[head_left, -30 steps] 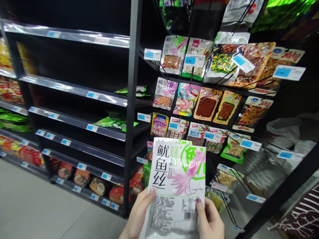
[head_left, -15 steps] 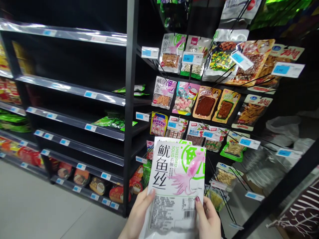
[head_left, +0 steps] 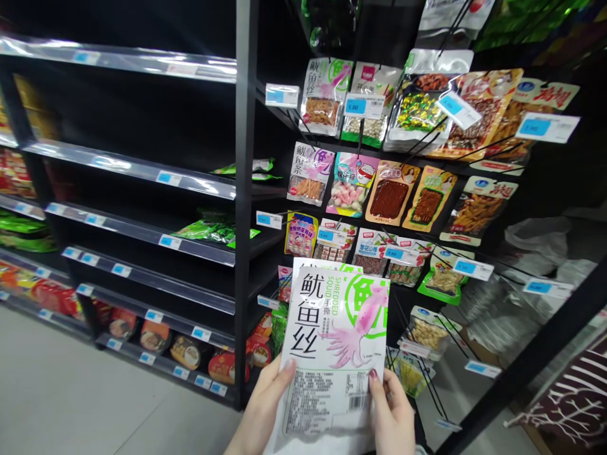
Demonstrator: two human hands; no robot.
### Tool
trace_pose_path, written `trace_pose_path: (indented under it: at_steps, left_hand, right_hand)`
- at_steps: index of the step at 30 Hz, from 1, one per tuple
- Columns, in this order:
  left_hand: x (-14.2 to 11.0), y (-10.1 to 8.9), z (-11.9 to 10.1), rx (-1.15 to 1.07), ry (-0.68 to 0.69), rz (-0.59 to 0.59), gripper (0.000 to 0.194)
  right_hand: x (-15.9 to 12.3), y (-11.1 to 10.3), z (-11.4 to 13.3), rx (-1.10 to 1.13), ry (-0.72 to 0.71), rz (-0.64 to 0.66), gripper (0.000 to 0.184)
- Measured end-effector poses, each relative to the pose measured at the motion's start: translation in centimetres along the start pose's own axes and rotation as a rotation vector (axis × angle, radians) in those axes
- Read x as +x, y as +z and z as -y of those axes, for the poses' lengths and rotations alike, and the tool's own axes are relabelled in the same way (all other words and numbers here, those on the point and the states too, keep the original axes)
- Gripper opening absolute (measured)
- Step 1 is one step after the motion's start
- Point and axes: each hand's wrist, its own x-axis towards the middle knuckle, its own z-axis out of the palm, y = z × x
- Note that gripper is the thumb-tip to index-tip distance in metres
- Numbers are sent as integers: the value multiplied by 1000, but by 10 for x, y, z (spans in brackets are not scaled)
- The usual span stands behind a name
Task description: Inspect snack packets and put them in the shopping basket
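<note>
Two or more white packets of shredded squid (head_left: 334,328) are held together low in the view, printed with a pink squid, a green circle and large black characters. The top edge of another packet shows behind the front one. My left hand (head_left: 265,401) grips the left edge, thumb on the front. My right hand (head_left: 391,411) grips the right edge with its thumb on the front near the barcode. The fingers behind the packets are mostly hidden. Beyond them, a matching squid packet (head_left: 326,95) hangs on the rack's top visible full row.
Snack bags such as a marshmallow bag (head_left: 351,183) hang on hooks, with price tags (head_left: 364,106) jutting out. At left stands a black shelf unit (head_left: 244,189) holding green packets (head_left: 213,229) and round-lidded bowls (head_left: 155,333). Clear plastic wrapping (head_left: 535,246) lies at right. Grey floor (head_left: 71,398) shows lower left.
The view has shifted very slightly, so the shelves and rack sit a little further left. Both hands keep hold of the squid packets, which have barely moved.
</note>
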Motion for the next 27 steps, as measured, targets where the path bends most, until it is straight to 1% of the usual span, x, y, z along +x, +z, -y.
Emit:
trace_pose_path:
  at_steps: [4,8,17,21,27]
  left_hand:
    - [0,1,0,-13,-14,-13,36]
    - [0,-2,0,-32,-23,-9,37]
    - [3,-4,1,8,6,-31,36]
    - [4,-4,0,29,1,-14,36]
    - [4,-4,-1,17,-3,-39,38]
  right_hand:
    - [0,0,1,-17,4,1,37]
    - [-1,-1,1,-20,14,7,33]
    - [-3,-1,3,-36,34,8,34]
    - [-4,0,4,-28,31,-5,35]
    - [-3,0,4,-47,32,-4,36]
